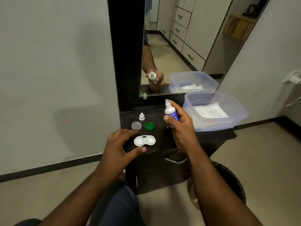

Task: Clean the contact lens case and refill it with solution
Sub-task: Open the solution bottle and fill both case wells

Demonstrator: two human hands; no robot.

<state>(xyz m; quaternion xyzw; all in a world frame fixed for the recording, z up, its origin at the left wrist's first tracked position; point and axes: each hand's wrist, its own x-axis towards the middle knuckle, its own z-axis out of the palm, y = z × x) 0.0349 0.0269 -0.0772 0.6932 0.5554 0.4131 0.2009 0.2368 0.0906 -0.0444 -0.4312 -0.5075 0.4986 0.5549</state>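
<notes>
A white two-well contact lens case (144, 140) lies open on the black dresser top (160, 136). Behind it sit a clear lid (136, 125), a green lid (149, 126) and a small white bottle cap (141, 116). My right hand (180, 126) holds a white solution bottle with a blue label (170, 112) upright, uncapped, to the right of the case. My left hand (121, 145) hovers with fingers spread just left of the case, thumb below it and forefinger near the clear lid, holding nothing.
A clear plastic tub (216, 110) with white tissues stands at the right of the dresser top. A mirror (179, 46) in a black frame rises behind. A metal drawer handle (175, 160) is below the top, and a black round stool (226, 181) stands at the lower right.
</notes>
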